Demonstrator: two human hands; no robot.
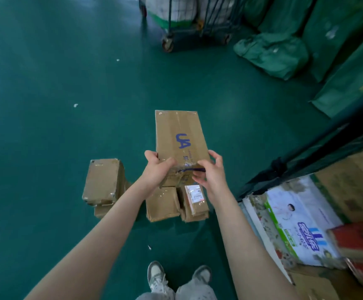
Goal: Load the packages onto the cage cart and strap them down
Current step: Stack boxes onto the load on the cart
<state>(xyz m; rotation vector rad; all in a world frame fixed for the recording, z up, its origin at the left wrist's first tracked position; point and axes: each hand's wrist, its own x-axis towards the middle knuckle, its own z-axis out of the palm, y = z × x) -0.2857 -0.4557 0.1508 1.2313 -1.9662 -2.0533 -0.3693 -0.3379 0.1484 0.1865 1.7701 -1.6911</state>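
Midair, both hands (157, 169) grip carton's (179, 135) near edge

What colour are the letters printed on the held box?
Blue, on the brown cardboard box; head view.

teal floor (46, 83), grey sneakers (155, 272)

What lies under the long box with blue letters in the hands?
Under the long box, on the floor, lie two brown packages side by side; one bears a white label. The box, left hand and right hand cover their far ends.
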